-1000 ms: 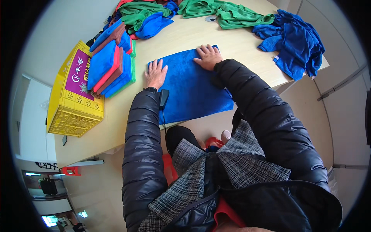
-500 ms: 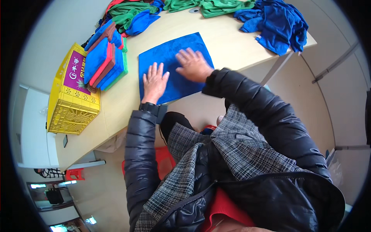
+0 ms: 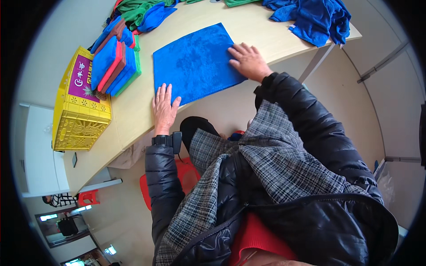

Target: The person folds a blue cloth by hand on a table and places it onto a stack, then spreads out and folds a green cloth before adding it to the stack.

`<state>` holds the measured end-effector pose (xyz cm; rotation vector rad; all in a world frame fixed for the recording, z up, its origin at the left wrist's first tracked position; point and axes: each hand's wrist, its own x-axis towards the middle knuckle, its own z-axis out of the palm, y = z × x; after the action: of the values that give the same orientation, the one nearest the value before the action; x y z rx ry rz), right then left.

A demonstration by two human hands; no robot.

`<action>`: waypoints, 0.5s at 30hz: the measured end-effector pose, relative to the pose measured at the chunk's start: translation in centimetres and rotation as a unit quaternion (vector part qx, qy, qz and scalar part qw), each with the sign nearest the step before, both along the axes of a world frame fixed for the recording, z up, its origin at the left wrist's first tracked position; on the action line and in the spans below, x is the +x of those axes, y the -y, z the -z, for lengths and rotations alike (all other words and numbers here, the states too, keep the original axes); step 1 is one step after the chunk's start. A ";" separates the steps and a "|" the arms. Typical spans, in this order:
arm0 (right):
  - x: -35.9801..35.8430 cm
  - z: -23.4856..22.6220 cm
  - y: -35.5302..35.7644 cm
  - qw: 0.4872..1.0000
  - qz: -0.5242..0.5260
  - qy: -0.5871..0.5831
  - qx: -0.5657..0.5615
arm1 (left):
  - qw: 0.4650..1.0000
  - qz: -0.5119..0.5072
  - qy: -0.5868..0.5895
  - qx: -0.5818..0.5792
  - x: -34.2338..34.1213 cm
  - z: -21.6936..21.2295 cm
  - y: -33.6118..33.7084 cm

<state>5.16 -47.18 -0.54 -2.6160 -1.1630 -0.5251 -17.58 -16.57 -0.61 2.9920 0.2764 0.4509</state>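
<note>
A blue cloth [image 3: 195, 62] lies spread flat on the light wooden table [image 3: 262, 31]. My left hand [image 3: 164, 108] rests palm down on the cloth's near left corner, fingers apart. My right hand [image 3: 248, 61] presses flat on the cloth's near right corner. Neither hand grips anything. Both arms wear black padded sleeves, with a black device strapped at the left wrist.
A stack of folded blue, red and green cloths [image 3: 116, 62] sits left of the spread cloth, beside a yellow plastic crate [image 3: 80, 111]. Loose blue cloths [image 3: 315, 15] and green cloths [image 3: 142, 9] are heaped at the far edge. A red stool [image 3: 186, 173] stands under me.
Both hands have slid back along the cloth from its middle and far part to its near corners. The view has shifted, so the table sits higher in the picture.
</note>
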 end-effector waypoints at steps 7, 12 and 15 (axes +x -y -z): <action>-2.1 -2.3 5.2 0.984 -0.169 -0.055 0.015 | 0.997 0.045 0.062 0.005 -3.9 -1.0 2.2; -3.8 -1.7 3.6 0.980 -0.199 -0.001 0.001 | 0.991 0.032 0.131 0.006 -4.7 -0.7 3.3; -3.9 -1.2 3.2 0.981 -0.195 0.009 0.023 | 0.984 0.035 0.172 0.008 -4.9 -0.8 3.5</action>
<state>1.24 -50.43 0.69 -2.2612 -1.5953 -0.4868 -22.44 -20.09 0.16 2.8586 0.1353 0.9488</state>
